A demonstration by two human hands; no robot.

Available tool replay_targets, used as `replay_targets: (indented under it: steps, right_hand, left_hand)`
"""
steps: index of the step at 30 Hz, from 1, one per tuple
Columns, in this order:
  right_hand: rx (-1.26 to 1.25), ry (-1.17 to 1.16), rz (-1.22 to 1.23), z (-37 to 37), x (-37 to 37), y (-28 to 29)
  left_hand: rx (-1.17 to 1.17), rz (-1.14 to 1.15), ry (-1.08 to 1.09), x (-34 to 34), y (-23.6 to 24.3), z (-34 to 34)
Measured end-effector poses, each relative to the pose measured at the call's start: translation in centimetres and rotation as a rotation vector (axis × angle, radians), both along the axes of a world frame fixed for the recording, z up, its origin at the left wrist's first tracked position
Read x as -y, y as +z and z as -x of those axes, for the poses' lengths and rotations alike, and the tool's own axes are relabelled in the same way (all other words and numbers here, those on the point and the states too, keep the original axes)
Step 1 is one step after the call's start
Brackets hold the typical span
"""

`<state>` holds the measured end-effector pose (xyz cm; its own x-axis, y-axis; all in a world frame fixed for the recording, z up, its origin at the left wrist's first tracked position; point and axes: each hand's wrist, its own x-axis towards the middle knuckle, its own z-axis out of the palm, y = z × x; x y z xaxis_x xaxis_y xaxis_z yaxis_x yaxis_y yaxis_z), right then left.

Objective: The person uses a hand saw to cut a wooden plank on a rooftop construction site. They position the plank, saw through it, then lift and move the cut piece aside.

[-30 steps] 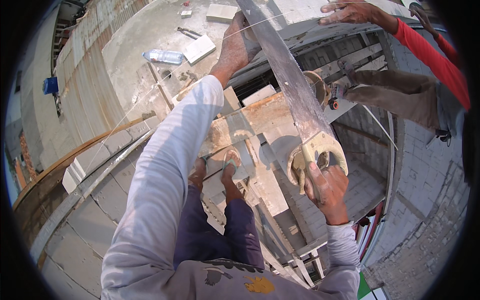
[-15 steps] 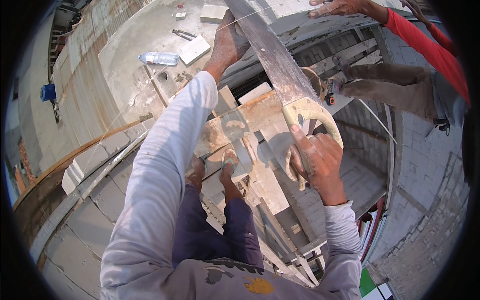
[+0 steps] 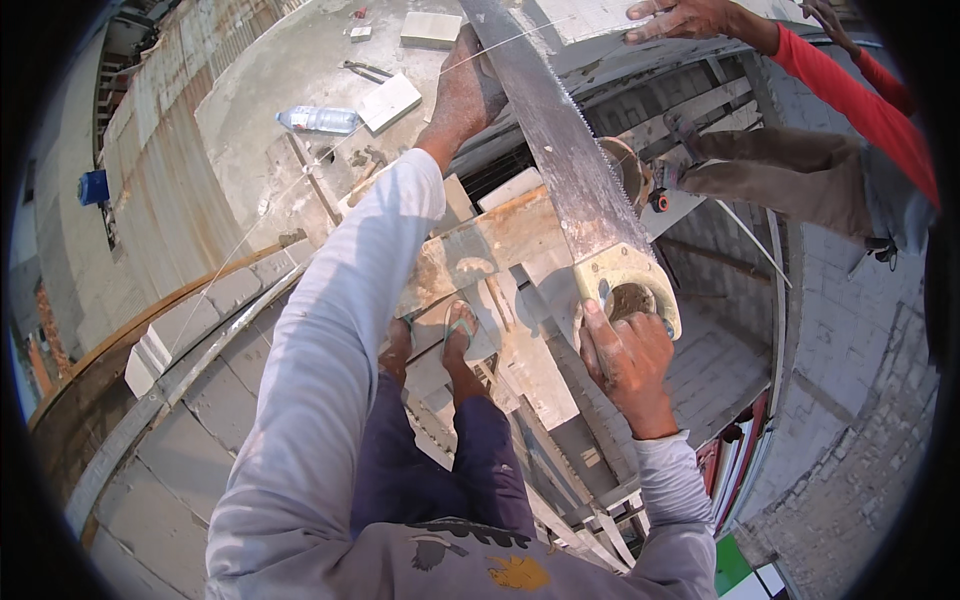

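My right hand (image 3: pixel 632 362) is wrapped round the pale handle of a large handsaw (image 3: pixel 548 130), index finger laid along the handle's side. From there the worn grey blade runs up and away to the top edge, toothed side to the right. At its far end the blade lies beside a pale block (image 3: pixel 610 18). Close to the left side of the blade is my left hand (image 3: pixel 468 92), near that block; its fingers are mostly hidden, so its grip does not show. Another person's hand (image 3: pixel 680 18), in a red sleeve, reaches to the block's right part.
I stand on narrow planks (image 3: pixel 530 360) over a drop. A taut string crosses near the blade. On the concrete slab (image 3: pixel 250 90) lie a water bottle (image 3: pixel 318 120), pliers (image 3: pixel 367 70) and small white blocks (image 3: pixel 390 102). A low block wall (image 3: pixel 190 325) curves along the left.
The saw and my right hand have moved toward me, with the handle lower in view. My left hand stays by the blade. The other person's hand has shifted slightly.
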<state>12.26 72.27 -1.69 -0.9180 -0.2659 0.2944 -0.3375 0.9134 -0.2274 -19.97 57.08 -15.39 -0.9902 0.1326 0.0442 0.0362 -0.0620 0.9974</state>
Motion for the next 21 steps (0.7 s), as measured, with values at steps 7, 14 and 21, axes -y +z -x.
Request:
replay_targets:
  steps: [7,14,21]
  right_hand:
    - [-0.053,0.002,-0.029,2.9,1.6,-1.8]
    - [0.004,-0.054,-0.085,0.3,2.2,-0.8]
    - [0.005,-0.051,0.006,-0.4,1.4,0.3]
  left_hand:
    - [-0.434,0.680,-0.092,1.2,-2.5,1.1]
    - [-0.242,0.545,-0.095,0.5,0.3,0.4]
    - [-0.307,0.423,-0.068,0.9,-0.9,0.2]
